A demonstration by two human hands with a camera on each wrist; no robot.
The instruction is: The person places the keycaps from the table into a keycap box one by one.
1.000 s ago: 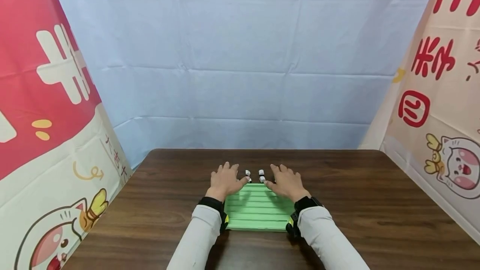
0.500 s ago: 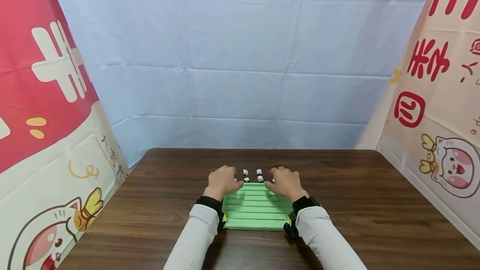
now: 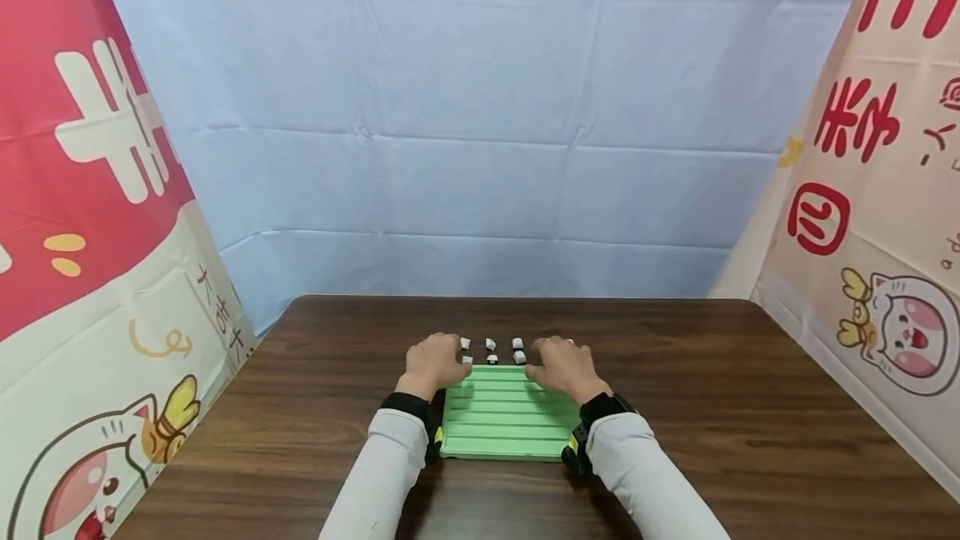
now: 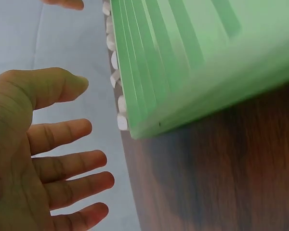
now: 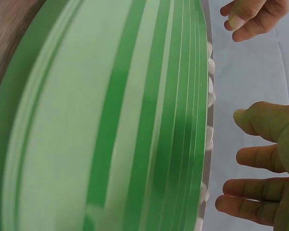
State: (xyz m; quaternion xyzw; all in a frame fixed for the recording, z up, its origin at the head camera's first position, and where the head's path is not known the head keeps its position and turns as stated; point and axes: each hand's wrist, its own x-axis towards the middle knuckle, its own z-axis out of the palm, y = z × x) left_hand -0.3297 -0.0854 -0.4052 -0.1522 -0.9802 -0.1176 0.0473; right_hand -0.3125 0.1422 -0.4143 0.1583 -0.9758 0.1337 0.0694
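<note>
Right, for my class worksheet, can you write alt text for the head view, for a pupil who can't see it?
A person's left hand and right hand are held, empty, near the far corners of a ridged green board on a brown table. Small white blocks lie beyond its far edge, and a pale blue cloth hangs behind.

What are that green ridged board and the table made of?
The green board looks like plastic, probably molded: smooth, with pale highlights along its ridges. The table shows dark brown grain with a faint sheen: wood or wood-look laminate, I can't tell.

Left fingers [image 4: 72, 162] spread, right fingers [image 5: 260, 158] relaxed
</note>
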